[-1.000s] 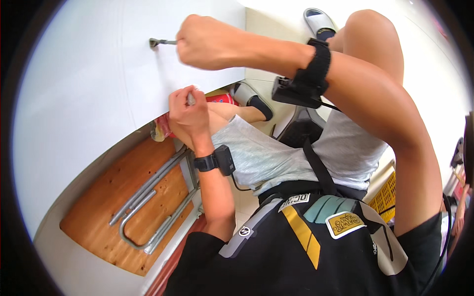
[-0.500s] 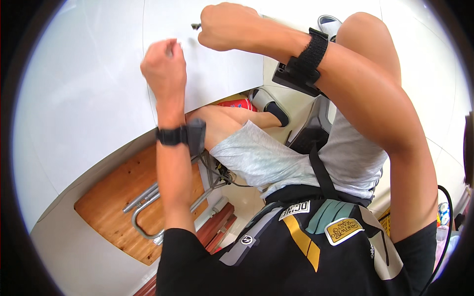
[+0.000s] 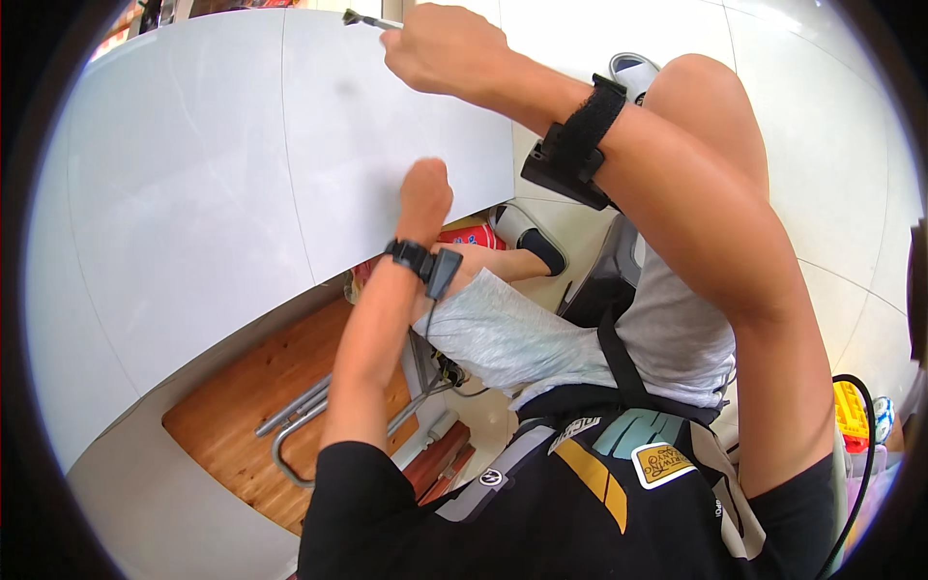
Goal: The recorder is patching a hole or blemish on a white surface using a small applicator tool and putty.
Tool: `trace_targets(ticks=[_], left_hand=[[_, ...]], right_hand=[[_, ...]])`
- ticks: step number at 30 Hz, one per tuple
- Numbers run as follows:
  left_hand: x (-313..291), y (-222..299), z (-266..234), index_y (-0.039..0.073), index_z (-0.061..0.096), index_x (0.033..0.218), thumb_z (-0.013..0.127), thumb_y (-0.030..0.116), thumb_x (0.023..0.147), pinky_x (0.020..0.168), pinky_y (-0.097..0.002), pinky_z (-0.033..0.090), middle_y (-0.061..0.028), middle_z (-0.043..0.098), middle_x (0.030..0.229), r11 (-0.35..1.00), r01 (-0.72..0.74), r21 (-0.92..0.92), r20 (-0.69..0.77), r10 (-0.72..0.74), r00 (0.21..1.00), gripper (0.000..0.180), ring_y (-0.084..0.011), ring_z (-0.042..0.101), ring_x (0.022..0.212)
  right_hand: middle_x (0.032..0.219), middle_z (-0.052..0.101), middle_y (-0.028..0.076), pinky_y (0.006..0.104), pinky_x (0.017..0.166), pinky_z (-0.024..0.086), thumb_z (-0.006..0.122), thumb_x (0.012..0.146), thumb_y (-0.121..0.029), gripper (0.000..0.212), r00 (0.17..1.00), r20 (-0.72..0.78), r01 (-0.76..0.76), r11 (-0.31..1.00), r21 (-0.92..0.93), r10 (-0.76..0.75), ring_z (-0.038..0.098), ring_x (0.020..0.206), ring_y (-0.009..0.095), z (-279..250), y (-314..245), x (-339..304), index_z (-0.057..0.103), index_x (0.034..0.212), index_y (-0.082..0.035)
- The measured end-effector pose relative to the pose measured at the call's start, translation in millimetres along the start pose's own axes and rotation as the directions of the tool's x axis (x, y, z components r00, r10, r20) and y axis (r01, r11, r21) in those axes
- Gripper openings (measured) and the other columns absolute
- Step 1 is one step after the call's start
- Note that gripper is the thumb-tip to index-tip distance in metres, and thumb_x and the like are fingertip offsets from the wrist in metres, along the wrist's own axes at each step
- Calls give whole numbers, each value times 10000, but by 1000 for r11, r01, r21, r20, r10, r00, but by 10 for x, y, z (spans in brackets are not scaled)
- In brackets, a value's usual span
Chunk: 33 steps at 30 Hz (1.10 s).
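My right hand (image 3: 448,48) is closed around a thin metallic stick (image 3: 372,20) with a dark, wider tip. It is raised over the far right part of the white table (image 3: 184,174), and the stick points left. My left hand (image 3: 425,198) is curled into a fist above the table's near edge, lower and closer to me than the right. Whatever may be inside that fist is hidden. Each wrist bears a black strap with a small dark box, the left strap (image 3: 411,256) and the right strap (image 3: 590,130).
Below the table edge are a wooden board (image 3: 232,416), bent metal tubes (image 3: 290,449) and cables. A red package (image 3: 474,235) lies by my foot. A yellow item (image 3: 851,416) and a black cable (image 3: 875,454) are at the right. Several items stand beyond the table's far edge.
My left hand has moved right and toward me, down to the table's near edge. My right hand stays closed, and more of the stick shows. The view has shifted, revealing the table's far edge.
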<state>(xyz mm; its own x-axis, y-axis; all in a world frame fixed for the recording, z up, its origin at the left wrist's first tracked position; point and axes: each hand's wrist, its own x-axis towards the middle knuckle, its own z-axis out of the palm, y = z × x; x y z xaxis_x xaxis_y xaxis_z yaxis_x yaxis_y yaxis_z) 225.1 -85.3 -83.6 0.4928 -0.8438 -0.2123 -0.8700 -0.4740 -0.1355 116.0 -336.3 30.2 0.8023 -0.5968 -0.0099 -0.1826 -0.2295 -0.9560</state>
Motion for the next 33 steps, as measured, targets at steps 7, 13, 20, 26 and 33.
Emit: trace_targets(ticks=[7, 13, 20, 26, 33], left_hand=[[-786, 417, -48, 2, 753, 923, 640, 25, 800, 756, -465, 560, -218, 697, 913, 891, 169, -420, -57, -212, 976, 169, -396, 687, 852], [-998, 596, -109, 4, 746, 897, 694, 43, 786, 731, -395, 563, -162, 710, 861, 766, 175, -618, -172, -349, 921, 129, -329, 699, 786], [-1068, 542, -43, 2, 745, 891, 694, 37, 781, 724, -385, 563, -156, 715, 865, 697, 190, -691, -159, -403, 901, 126, -315, 699, 771], [-1143, 449, 4, -13, 746, 908, 703, 53, 777, 745, -373, 568, -166, 724, 878, 708, 218, -671, -164, -429, 888, 152, -310, 711, 791], [-1140, 447, 8, -22, 749, 937, 689, 47, 782, 765, -365, 572, -175, 731, 917, 640, 228, -734, -140, -471, 871, 179, -298, 719, 817]], right_hand=[[633, 562, 143, 427, 585, 453, 518, 796, -117, 168, 995, 98, -57, 946, 320, 27, 532, 585, 256, 436, 31, -68, 533, 693, 15], [601, 426, 71, 414, 533, 366, 500, 791, -90, 119, 975, 215, -117, 941, 317, 49, 369, 571, 190, 727, -60, -249, 437, 709, -32], [623, 402, -30, 306, 463, 304, 583, 801, -60, 223, 967, 253, -124, 843, 523, -15, 349, 550, 77, 766, -96, -254, 380, 723, -114], [625, 392, -32, 285, 448, 273, 602, 775, -43, 277, 949, 310, -144, 792, 594, -60, 341, 533, 72, 754, -158, -368, 348, 724, -139], [615, 310, -79, 255, 421, 184, 570, 862, 36, 369, 852, 524, -475, 391, 788, -20, 255, 471, 49, 618, -242, -492, 294, 752, -182]])
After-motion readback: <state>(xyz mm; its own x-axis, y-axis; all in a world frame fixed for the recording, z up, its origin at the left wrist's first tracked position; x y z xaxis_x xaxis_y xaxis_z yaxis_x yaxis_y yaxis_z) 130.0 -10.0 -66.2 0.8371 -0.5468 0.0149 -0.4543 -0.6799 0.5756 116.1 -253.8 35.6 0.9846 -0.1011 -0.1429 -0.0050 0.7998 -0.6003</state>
